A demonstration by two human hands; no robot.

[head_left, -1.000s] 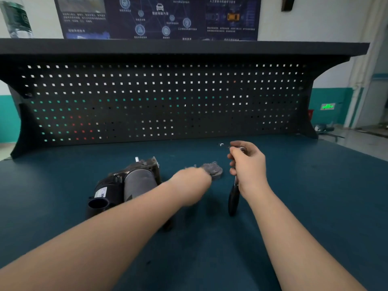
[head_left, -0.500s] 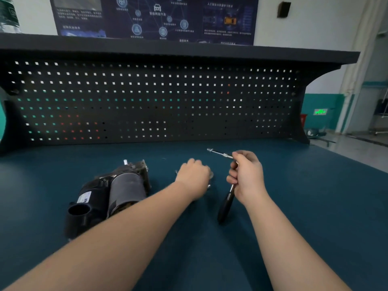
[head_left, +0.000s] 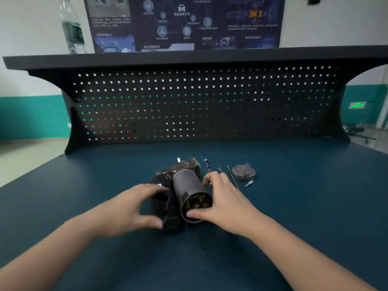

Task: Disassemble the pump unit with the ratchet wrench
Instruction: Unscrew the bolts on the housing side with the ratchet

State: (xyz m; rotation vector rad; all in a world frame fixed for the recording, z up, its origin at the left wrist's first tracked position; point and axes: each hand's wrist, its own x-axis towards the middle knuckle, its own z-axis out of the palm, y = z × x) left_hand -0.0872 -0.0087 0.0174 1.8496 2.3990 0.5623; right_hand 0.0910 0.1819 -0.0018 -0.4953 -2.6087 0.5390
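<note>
The pump unit [head_left: 184,185] lies on the blue bench with its open grey cylinder end facing me and a black housing on its left. My left hand [head_left: 130,206] curls round the black housing, thumb below and fingers on top. My right hand [head_left: 224,198] grips the grey cylinder from the right, with the thumb at its open rim. Neither hand holds the ratchet wrench. A thin dark tool [head_left: 207,164] and a long thin rod [head_left: 232,177] lie behind my right hand; I cannot tell which belongs to the wrench.
A round grey cover [head_left: 244,172] and a small bolt [head_left: 249,183] lie on the bench mat [head_left: 304,206] to the right of the pump. The black pegboard [head_left: 199,106] closes off the back. A water bottle [head_left: 72,28] stands on the shelf above.
My right hand has let go of the wrench and my left has left the round cover. Both hands moved to the pump unit and took hold of it.
</note>
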